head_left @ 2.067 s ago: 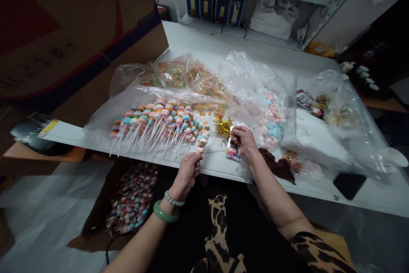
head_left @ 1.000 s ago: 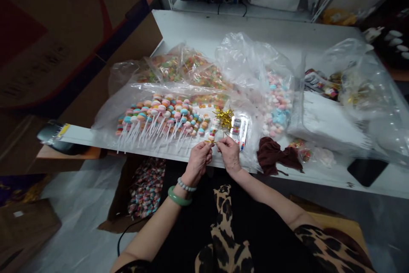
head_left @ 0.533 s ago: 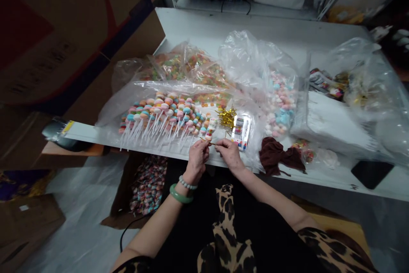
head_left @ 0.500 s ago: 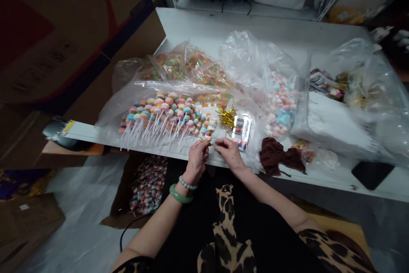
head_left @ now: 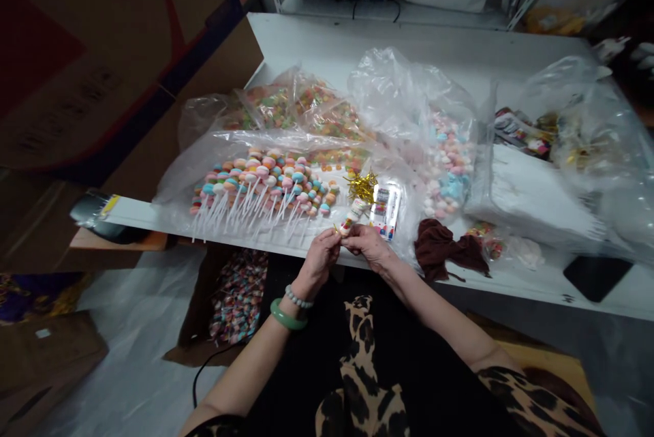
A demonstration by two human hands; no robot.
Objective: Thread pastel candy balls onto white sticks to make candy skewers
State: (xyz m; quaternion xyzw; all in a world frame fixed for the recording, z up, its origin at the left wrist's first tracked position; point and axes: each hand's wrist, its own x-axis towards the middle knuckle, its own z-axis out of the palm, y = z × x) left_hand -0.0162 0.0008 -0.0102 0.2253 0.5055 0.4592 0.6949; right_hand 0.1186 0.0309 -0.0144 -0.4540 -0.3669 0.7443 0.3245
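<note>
My left hand (head_left: 323, 253) and my right hand (head_left: 368, 245) meet at the table's front edge, fingers of both pinched together. Between them stands a candy stick in a clear printed wrapper (head_left: 356, 211), leaning right, its lower end at my fingertips. A bit of gold twist tie pokes up by my left fingertips; which fingers hold it is hard to make out. Just behind lies a heap of gold twist ties (head_left: 362, 187), with a flat stack of printed wrappers (head_left: 385, 208) to its right. Candy sticks with white handles (head_left: 255, 181) lie in rows to the left.
Plastic bags of gummy rings (head_left: 311, 106) and pastel candies (head_left: 449, 164) lie behind. A brown bow (head_left: 447, 249), white bags (head_left: 541, 195) and a black phone (head_left: 597, 278) are to the right. A large carton (head_left: 127, 48) rises at left; a box of candies (head_left: 239, 297) sits below.
My right hand has moved left to meet my left hand, which shifted slightly right. The wrapped candy stick has gone from upright to leaning right.
</note>
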